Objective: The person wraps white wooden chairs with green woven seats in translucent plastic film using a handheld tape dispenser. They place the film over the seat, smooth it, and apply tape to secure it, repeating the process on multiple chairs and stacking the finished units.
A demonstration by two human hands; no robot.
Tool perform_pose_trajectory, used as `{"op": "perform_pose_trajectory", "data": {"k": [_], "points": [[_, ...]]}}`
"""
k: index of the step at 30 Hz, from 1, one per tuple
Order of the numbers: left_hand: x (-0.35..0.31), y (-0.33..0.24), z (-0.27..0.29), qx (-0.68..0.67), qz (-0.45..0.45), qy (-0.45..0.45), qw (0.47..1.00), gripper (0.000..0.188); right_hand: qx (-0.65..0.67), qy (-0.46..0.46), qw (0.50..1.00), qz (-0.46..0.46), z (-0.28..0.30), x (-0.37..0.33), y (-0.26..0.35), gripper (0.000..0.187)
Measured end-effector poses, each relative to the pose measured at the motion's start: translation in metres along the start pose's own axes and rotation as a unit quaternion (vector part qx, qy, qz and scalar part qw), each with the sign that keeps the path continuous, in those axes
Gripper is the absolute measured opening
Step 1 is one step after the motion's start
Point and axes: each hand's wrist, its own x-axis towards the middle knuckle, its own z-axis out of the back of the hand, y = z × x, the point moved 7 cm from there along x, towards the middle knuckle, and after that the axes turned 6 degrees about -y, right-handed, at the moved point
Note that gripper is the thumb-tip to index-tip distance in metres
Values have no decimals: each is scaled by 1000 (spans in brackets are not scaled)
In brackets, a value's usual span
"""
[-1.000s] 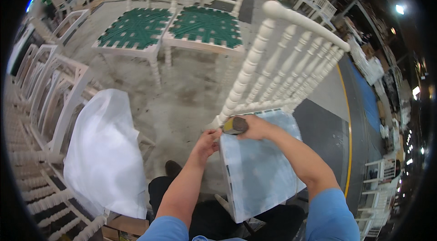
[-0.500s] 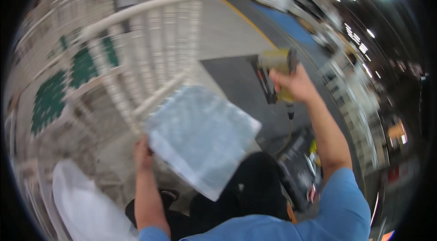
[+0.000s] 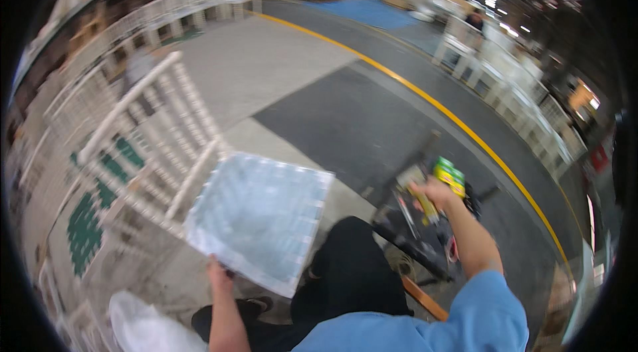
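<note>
A white spindle-back chair (image 3: 149, 146) stands tilted in front of me, its seat (image 3: 256, 219) covered in pale blue material with white edges. My left hand (image 3: 220, 273) is closed on the near left edge of that seat, fingertips partly hidden. To the right, my right hand (image 3: 438, 194) grips a yellow nail gun (image 3: 426, 208), held low over a dark tool stand (image 3: 405, 232). Motion smears the gun's outline. Just beyond that hand is a green and yellow package (image 3: 450, 174).
White chairs (image 3: 159, 16) line the far left, and more white furniture (image 3: 512, 96) runs along the right. A yellow floor line (image 3: 412, 86) crosses ahead beside a dark mat (image 3: 325, 116). White plastic wrapping (image 3: 143, 322) lies at lower left; an orange bar (image 3: 425, 299) sits near my leg.
My right hand has lowered the nail gun from raised beside the chair down to the tool stand. My left hand stays on the chair's edge. The whole view has turned.
</note>
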Motion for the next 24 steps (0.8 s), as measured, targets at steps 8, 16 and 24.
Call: {"op": "perform_pose_trajectory", "data": {"k": [8, 16, 24], "points": [[-93, 87, 22, 128, 199, -23, 971, 68, -14, -14, 997, -73, 34, 59, -98, 52], [-70, 93, -20, 81, 133, -32, 987, 61, -272, -153, 886, 343, 45, 21, 14, 40], [-53, 78, -6, 150, -17, -89, 984, 63, 61, 97, 982, -153, -295, 8, -128, 101]]}}
